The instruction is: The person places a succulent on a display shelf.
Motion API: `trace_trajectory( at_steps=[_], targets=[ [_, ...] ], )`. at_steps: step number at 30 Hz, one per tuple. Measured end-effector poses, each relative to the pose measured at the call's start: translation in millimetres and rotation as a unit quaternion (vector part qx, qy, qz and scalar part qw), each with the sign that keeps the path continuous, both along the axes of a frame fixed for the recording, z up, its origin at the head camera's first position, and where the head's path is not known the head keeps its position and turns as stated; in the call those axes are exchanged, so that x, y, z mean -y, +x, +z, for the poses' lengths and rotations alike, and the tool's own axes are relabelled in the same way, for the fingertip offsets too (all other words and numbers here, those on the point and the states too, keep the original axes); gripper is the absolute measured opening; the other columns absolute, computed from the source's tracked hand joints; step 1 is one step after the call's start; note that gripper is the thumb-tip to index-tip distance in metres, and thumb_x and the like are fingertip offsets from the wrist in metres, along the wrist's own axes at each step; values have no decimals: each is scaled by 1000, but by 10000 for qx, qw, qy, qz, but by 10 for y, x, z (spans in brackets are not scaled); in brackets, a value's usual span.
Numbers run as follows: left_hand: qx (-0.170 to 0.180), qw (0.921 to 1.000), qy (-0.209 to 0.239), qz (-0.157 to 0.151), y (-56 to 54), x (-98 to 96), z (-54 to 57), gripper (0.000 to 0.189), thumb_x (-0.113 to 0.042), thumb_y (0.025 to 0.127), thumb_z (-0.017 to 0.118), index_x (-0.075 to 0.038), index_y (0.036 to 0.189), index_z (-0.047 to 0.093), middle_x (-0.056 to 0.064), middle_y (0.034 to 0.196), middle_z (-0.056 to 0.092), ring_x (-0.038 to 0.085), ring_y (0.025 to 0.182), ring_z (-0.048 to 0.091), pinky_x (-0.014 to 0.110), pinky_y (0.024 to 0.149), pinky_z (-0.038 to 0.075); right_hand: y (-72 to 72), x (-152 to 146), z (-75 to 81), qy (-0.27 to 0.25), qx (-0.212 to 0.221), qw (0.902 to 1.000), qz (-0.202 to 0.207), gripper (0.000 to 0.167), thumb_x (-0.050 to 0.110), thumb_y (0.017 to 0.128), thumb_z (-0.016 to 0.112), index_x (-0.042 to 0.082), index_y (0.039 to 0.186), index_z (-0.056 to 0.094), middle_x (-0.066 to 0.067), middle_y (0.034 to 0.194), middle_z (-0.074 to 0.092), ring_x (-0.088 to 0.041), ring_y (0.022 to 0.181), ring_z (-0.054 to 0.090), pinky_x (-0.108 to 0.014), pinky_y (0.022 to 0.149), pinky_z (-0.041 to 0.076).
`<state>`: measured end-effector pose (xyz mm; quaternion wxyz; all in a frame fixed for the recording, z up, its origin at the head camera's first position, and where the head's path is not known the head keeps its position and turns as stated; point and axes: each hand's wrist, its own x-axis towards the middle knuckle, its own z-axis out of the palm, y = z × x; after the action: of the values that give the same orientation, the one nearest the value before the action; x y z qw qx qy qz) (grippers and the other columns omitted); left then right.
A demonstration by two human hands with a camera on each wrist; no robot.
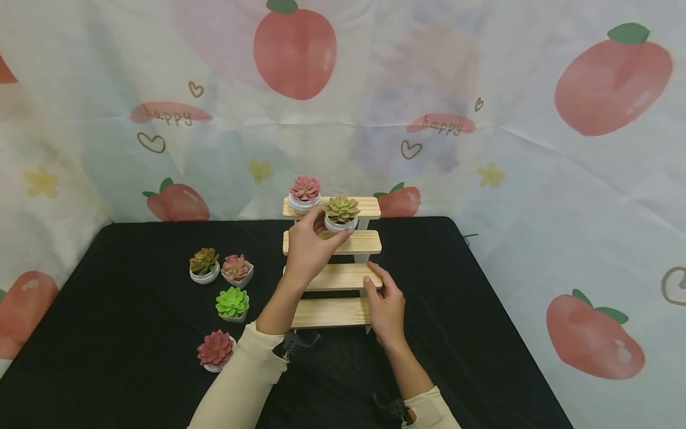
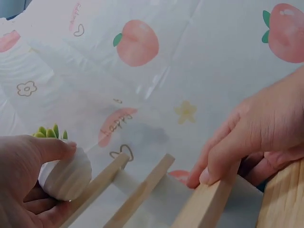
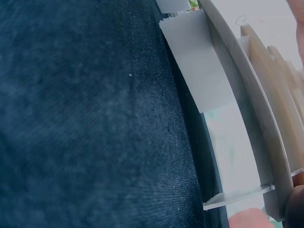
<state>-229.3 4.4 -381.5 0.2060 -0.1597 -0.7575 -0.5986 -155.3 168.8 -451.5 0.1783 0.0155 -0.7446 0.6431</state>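
Observation:
A green succulent in a round white pot (image 1: 342, 213) is held in my left hand (image 1: 312, 245), thumb and fingers around the pot, by the top tier of a wooden stepped shelf (image 1: 332, 313). In the left wrist view the ridged pot (image 2: 71, 175) sits between thumb and fingers close over a board. My right hand (image 1: 387, 304) grips the right end of a lower step, thumb on top of the board, as the left wrist view also shows. On the top tier, just left of the held pot, stands a pink succulent in a white pot (image 1: 305, 195).
Several potted succulents stand on the black cloth left of the shelf: an orange-green one (image 1: 204, 265), a pink one (image 1: 237, 270), a bright green one (image 1: 233, 304) and a red one (image 1: 217, 350). Behind the table hangs a peach-print curtain (image 1: 332, 143).

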Motion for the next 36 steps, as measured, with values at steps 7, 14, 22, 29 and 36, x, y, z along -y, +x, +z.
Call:
trace_trajectory(
  at_steps=[7,14,22,29,36],
  targets=[
    [290,9993,-216,-104,-9,-113,118,62,-17,88,87,-4,141,60,13,128,68,21,117,67,31,95,54,14,4,-1,16,-31,10000,17,35,2,103,62,-3,138,62,-17,141,60,-26,129,57,-20,95,48],
    [168,9977,-643,-164,-120,-222,281,62,-18,88,86,0,141,58,16,128,67,26,117,65,37,95,55,24,10,10,65,18,10000,-58,35,3,103,63,0,138,64,-16,141,61,-24,124,59,-21,92,49],
    [350,9909,-1293,135,-241,-335,350,63,-20,89,85,2,141,56,17,130,66,31,120,64,43,98,54,27,2,6,115,26,9999,-56,34,3,103,64,0,137,64,-15,140,62,-25,118,61,-18,87,49],
    [425,9868,-1541,244,-295,-381,397,63,-19,89,85,3,140,55,20,131,65,34,121,62,46,101,51,21,7,7,144,-17,9998,-97,34,3,102,64,2,136,65,-15,141,61,-20,121,59,-19,90,49],
    [775,9856,-1488,229,-350,-382,418,62,-20,90,85,2,140,56,18,128,66,32,119,63,45,99,52,-73,-29,-154,62,-28,9999,-89,35,4,103,64,3,137,65,-14,141,61,-22,127,58,-19,95,48]
  ],
)
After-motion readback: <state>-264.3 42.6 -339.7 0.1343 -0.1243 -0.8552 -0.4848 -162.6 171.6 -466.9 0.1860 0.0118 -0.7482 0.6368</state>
